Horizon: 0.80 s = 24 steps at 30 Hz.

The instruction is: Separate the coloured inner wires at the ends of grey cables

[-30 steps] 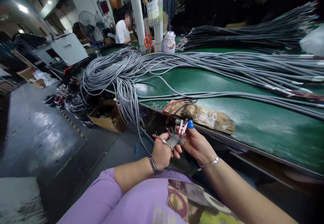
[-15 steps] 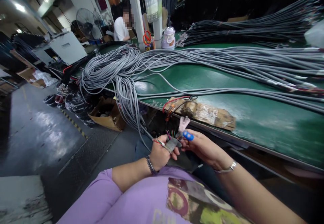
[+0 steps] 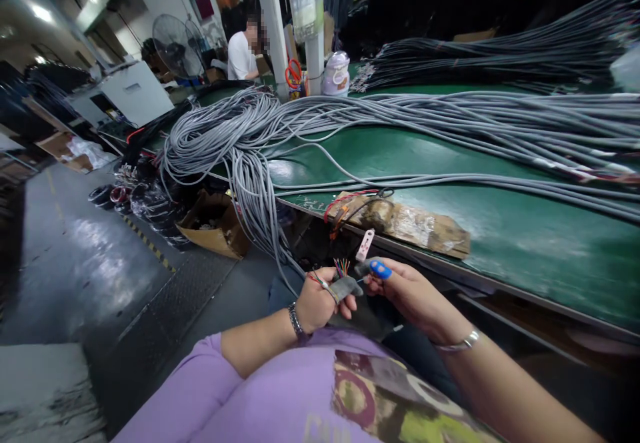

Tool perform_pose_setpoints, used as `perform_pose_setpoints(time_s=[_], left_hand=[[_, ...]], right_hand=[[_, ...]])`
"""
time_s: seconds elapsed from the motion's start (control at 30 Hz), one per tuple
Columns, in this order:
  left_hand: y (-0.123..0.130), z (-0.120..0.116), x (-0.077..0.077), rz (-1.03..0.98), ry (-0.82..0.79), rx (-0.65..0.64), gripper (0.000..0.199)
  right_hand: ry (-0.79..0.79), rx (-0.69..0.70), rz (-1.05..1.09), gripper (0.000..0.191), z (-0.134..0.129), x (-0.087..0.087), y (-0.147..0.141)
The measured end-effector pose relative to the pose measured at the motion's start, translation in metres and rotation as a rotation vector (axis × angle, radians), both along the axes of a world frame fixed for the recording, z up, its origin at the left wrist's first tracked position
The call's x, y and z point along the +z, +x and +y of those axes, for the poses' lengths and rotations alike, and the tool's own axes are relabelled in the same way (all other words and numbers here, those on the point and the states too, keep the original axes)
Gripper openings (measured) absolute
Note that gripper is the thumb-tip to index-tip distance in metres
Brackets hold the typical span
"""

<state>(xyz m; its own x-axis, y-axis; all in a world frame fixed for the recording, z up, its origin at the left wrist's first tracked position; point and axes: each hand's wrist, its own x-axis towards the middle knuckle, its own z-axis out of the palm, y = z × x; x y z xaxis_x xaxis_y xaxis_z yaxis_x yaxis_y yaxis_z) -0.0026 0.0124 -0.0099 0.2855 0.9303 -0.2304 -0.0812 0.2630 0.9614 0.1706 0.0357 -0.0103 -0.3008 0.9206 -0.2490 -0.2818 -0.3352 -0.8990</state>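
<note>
My left hand (image 3: 316, 301) is closed around the stripped end of a grey cable. A fan of thin coloured wires (image 3: 341, 267) sticks up from its grip, and a few more lie over the back of the hand. A dark grey cover (image 3: 345, 288) wraps a digit of this hand. My right hand (image 3: 403, 289), with a blue finger guard (image 3: 380, 269) on the thumb, pinches a thin blue wire (image 3: 364, 279) just right of the left hand. A small pale-pink strip (image 3: 366, 245) stands out above the right fingertips; whether they hold it I cannot tell.
Grey cables (image 3: 215, 136) lie looped along the green table (image 3: 425, 153) and hang over its edge. A taped wooden board (image 3: 420, 229) rests at the near edge. Black cable bundles (image 3: 475, 63) lie behind. A cardboard box (image 3: 215, 229) stands below; a person (image 3: 241, 55) sits far back.
My right hand has moved slightly right, away from the left hand, and the blue wire now shows between them. The pink strip has turned and appears sharper. My left hand keeps its grip.
</note>
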Motion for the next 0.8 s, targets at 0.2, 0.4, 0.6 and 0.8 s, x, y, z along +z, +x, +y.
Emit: perform_pose_setpoints(time_s=[0.2,0.4,0.6,0.8], left_hand=[[0.002,0.002,-0.003,-0.039,0.009,0.018,0.041],[0.004,0.000,-0.002,0.009,0.006,-0.026,0.041],[0.002,-0.001,-0.002,0.018,0.020,0.021,0.041],[0.001,-0.003,0.004,-0.028,0.051,0.100,0.039]], right_hand=[[-0.091,-0.017,0.123,0.035,0.000,0.004,-0.004],[-0.048,0.154,0.177,0.027,-0.003,0.015,-0.021],[0.022,-0.052,0.036,0.026,-0.007,0.007,-0.026],[-0.099,-0.112,0.182,0.027,0.000,-0.003,-0.016]])
